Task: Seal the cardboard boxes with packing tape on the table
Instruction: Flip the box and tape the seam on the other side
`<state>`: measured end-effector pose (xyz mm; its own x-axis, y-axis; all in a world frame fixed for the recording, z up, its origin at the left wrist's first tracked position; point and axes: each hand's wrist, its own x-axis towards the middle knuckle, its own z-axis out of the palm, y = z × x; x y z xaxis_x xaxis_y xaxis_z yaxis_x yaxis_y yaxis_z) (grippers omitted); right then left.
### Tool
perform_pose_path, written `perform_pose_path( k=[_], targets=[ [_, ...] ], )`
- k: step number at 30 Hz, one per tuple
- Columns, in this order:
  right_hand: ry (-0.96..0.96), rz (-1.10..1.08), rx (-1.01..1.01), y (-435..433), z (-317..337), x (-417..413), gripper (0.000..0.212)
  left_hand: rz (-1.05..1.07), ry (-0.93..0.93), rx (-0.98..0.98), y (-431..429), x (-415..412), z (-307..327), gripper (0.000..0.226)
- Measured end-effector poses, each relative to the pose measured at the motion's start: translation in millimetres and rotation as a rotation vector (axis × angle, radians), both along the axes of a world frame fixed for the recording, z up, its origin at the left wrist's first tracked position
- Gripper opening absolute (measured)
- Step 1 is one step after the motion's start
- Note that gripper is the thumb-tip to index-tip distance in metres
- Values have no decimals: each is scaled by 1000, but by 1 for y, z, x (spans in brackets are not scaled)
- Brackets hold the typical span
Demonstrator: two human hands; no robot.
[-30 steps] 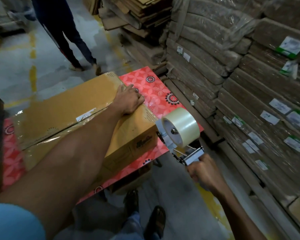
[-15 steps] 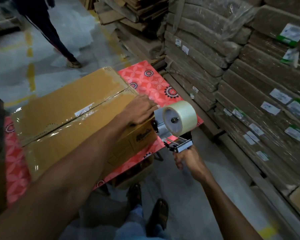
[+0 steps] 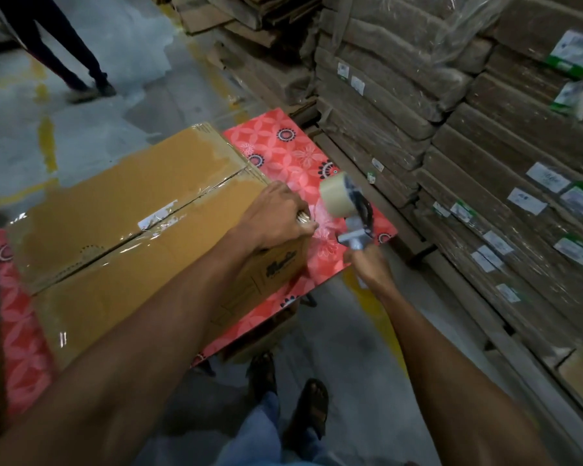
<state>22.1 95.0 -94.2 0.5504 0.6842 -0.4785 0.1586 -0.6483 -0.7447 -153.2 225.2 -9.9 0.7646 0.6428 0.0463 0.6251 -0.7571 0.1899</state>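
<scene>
A cardboard box [image 3: 115, 230] lies on the bench [image 3: 283, 153] and covers its left and middle parts. The left hand [image 3: 273, 216] sits on the box's right end, fingers curled over the top edge. Just right of that end, above the bench's uncovered part, the right hand [image 3: 371, 264] holds a tape dispenser [image 3: 347, 206], roll uppermost. Stacked cardboard bundles [image 3: 485, 163] stand along the bench's right side and behind it. On the floor [image 3: 115, 79] beyond the box stands another person's legs [image 3: 64, 52]; the wearer's feet [image 3: 307, 405] are before the bench's near edge.
</scene>
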Motion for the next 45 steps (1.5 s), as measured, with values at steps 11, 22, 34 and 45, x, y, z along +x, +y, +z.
perform_pose_path(
  k=[11, 22, 34, 45],
  targets=[
    [-341, 342, -223, 80, -39, 1, 35, -72, -8, -155, 16, -7, 3, 73],
    [-617, 847, 447, 251, 111, -130, 39, 308, -50, -198, 210, -120, 17, 63],
    [-816, 946, 269, 247, 82, -155, 69, 366, -1, -140, 229, -117, -1, 49],
    [-839, 897, 166, 111, 88, -109, 66, 431, 132, -97, 215, -106, 12, 63]
  ],
)
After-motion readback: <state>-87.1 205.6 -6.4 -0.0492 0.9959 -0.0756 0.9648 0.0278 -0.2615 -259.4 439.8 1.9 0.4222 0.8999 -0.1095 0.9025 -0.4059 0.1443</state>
